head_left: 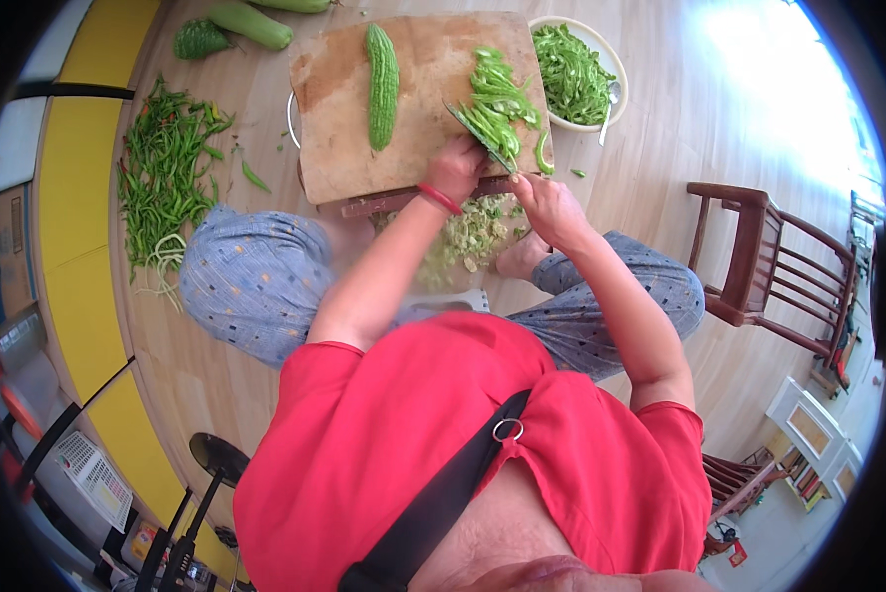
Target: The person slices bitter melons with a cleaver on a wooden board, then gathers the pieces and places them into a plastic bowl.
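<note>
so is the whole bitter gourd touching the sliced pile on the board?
Apart. Head view shows bare board between the whole bitter gourd and the sliced pile.

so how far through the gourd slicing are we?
Done: bowl full of slices, more piled on the board. In hand: left hand steadies a gourd half; right hand seems to hold a knife. Left: one half on the board, whole gourds beyond.

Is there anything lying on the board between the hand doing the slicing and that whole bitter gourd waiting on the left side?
Nothing visible does. The left hand rests at the cutting board's near edge beside the sliced pieces, and only bare wood lies between it and the whole bitter gourd. The right hand is further right.
</note>
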Demonstrator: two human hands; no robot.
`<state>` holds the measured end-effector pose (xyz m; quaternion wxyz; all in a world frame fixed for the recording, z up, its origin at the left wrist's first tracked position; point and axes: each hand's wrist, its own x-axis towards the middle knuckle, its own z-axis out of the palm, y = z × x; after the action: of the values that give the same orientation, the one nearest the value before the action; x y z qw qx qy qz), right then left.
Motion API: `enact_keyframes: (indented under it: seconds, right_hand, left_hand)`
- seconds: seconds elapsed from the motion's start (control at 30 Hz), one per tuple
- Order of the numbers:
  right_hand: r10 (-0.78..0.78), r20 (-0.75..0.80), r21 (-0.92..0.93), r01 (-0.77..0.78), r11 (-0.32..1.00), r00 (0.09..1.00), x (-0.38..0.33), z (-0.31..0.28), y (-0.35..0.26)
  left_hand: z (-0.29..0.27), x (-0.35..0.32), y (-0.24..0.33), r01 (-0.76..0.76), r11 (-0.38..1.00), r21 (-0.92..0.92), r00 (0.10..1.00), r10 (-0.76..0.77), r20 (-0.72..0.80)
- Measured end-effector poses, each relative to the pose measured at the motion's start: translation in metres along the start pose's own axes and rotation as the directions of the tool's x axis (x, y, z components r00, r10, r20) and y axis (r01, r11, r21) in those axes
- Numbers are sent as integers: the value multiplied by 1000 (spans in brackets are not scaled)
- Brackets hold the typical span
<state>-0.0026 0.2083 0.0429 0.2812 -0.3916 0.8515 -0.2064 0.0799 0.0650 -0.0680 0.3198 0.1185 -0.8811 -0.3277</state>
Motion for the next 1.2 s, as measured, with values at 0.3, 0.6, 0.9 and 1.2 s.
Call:
enact_keyframes:
  seconds: [0.3, 0.6, 0.9, 1.2]
  right_hand:
    - [-80, 23, -59, 81, 995, 997, 18, 7, -2]
    - [-86, -28, -127, 81, 988, 996, 13, 22, 7]
    - [-184, -45, -135, 177, 975, 982, 5, 19, 12]
    - [-344, -35, -209, 329, 921, 938, 3, 15, 18]
  left_hand:
    - [-1, -1, -4, -68, 996, 61, 995, 63, 72]
    - [1, -3, -9, -66, 997, 34, 997, 64, 52]
    - [4, -1, -14, -65, 998, -5, 998, 65, 26]
    - [0, -5, -10, -100, 995, 26, 994, 99, 39]
